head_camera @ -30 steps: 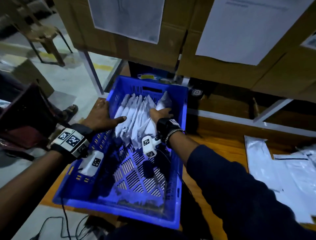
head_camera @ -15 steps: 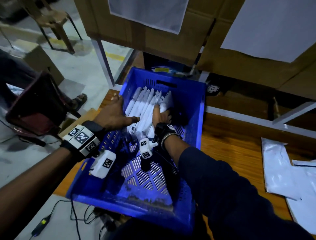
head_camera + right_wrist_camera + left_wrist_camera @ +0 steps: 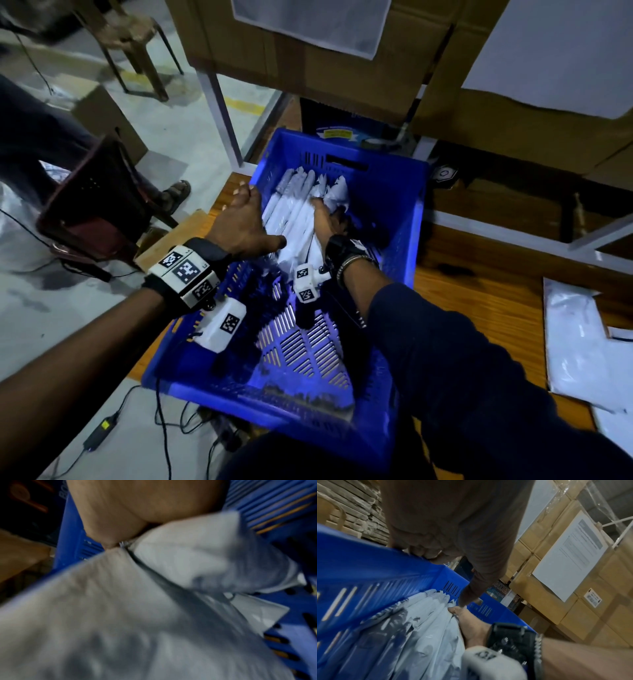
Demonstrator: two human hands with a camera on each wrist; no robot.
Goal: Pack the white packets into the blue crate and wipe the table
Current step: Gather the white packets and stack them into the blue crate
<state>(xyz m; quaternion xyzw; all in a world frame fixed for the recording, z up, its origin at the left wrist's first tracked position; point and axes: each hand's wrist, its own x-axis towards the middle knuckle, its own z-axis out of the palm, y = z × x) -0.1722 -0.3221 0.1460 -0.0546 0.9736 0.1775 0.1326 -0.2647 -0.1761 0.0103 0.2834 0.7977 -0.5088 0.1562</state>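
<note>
The blue crate sits on the wooden table. Several white packets stand on edge in its far left part. My left hand grips the crate's left rim, fingers curled over it and thumb pointing in toward the packets. My right hand is inside the crate against the right side of the row. Its thumb and fingers hold the outermost packet. The left wrist view shows the rim, the packets and my right hand. More white packets lie flat on the table at the right.
Stacked cardboard boxes with paper sheets rise just behind the crate. A dark red chair and a person's sandalled foot are on the floor at the left. Cables and an adapter lie below the table's near edge.
My right hand has pushed the row of packets leftward, so they stand tighter against the crate's left wall. My left hand has stayed on the rim. The head view has shifted.
</note>
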